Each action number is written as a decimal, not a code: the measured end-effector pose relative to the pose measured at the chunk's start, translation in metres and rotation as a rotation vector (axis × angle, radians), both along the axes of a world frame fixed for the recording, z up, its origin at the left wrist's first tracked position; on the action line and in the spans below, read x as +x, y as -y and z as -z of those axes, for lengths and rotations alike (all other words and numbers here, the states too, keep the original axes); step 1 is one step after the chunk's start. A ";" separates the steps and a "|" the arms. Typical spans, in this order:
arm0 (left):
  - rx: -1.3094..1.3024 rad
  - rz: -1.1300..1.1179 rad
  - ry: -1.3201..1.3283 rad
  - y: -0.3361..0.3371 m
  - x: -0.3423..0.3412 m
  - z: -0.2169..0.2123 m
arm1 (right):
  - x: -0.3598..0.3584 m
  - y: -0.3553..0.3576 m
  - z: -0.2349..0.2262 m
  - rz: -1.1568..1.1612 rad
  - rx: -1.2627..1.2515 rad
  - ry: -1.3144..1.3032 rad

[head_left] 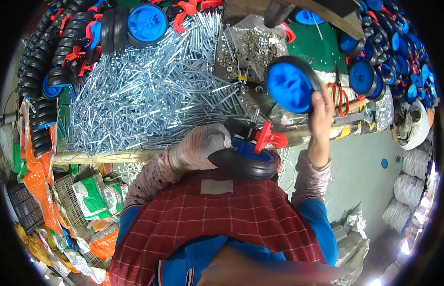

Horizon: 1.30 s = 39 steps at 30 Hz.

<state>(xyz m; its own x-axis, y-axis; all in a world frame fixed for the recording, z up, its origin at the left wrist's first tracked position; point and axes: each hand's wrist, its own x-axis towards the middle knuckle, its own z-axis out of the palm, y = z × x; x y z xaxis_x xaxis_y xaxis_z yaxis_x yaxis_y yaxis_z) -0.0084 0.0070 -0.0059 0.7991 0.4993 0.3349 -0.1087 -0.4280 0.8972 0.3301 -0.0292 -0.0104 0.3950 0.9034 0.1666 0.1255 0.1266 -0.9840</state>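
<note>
The gloved left hand grasps the lower wheel, whose metal rod points toward twelve o'clock; from that tip, the upper wheel lies at one o'clock, clasped by its rim in the nearer right hand. At the view's eight o'clock, the printed sack is illegible.

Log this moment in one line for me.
left hand, gloved: holds lower wheel; right hand, bare: holds raised wheel; bench: heap of metal rods

Bolts on bench — wheels either side
</note>
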 end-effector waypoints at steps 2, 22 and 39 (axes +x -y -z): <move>-0.108 0.050 -0.006 0.000 0.006 0.000 | -0.033 0.017 0.008 -0.157 -0.032 -0.433; 0.366 0.067 -0.011 -0.008 0.001 0.007 | -0.031 -0.063 0.025 -0.002 -0.119 0.708; 0.344 -0.013 0.034 -0.018 -0.014 0.011 | -0.033 -0.085 0.032 -0.034 -0.199 0.817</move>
